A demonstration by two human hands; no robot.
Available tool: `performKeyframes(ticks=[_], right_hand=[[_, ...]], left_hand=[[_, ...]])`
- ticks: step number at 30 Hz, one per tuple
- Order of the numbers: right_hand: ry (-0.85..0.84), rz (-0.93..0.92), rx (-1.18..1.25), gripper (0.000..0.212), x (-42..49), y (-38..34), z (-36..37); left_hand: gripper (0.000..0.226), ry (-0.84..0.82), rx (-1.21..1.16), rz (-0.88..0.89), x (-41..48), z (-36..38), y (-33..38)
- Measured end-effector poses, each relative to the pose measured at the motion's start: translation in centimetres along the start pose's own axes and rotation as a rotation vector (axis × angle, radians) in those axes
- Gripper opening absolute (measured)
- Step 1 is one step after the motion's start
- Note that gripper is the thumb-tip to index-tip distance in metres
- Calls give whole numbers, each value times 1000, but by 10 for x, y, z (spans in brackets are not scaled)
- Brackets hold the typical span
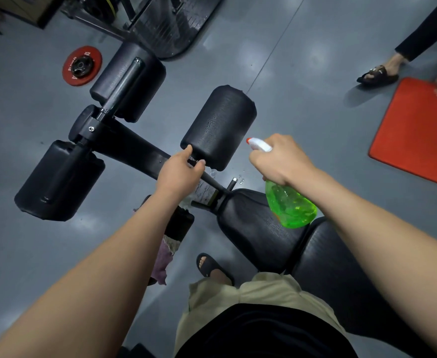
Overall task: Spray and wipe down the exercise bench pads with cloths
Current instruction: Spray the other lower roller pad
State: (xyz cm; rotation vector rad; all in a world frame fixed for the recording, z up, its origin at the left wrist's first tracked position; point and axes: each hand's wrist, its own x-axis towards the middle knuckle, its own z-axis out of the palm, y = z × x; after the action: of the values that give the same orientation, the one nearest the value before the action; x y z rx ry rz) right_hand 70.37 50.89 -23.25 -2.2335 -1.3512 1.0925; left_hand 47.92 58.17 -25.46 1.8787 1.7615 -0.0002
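Right hand [280, 158] grips a green spray bottle [289, 205]; left hand [180, 171] pinches the near end of a wet black roller pad [218, 127].

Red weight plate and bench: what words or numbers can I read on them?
Red weight plate: white letters and numbers, too blurred to read.
Bench sticker: print too small to read.
Far roller pad: faint lettering, unreadable.
Nothing can be quoted.
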Motion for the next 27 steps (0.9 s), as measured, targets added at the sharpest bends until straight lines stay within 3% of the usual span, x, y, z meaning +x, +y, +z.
performKeyframes(ticks=[2,4,6,9,14,18,21,23,25,27], right_hand=[[67,29,-1,38,5,2,-6],[117,32,-18,31,10,3,-13],[128,20,0,31,16,2,-19],[102,29,102,36,19,-1,-26],[45,-3,96,21,5,0,-19],[-69,-100,8,20,-7,1,-2],[-112,-109,0,18,-8,4,2],[-91,-80,-7,21,-5,8,-1],[-43,-39,-9,26,0,11,-8],[12,-26,-8,30,6,12,-16]], left_hand=[[19,-17,20,-18,4,-3,3],[29,-56,1,-64,9,-6,8],[25,-62,-30,-107,17,-8,6],[59,-81,-88,-172,28,-8,0],[68,-45,-196,-262,33,-10,-4],[49,81,-213,-218,21,-6,-4],[47,74,-131,-134,8,2,2],[48,42,-56,-77,2,6,7],[26,23,20,-57,1,8,12],[34,1,68,-72,6,5,16]])
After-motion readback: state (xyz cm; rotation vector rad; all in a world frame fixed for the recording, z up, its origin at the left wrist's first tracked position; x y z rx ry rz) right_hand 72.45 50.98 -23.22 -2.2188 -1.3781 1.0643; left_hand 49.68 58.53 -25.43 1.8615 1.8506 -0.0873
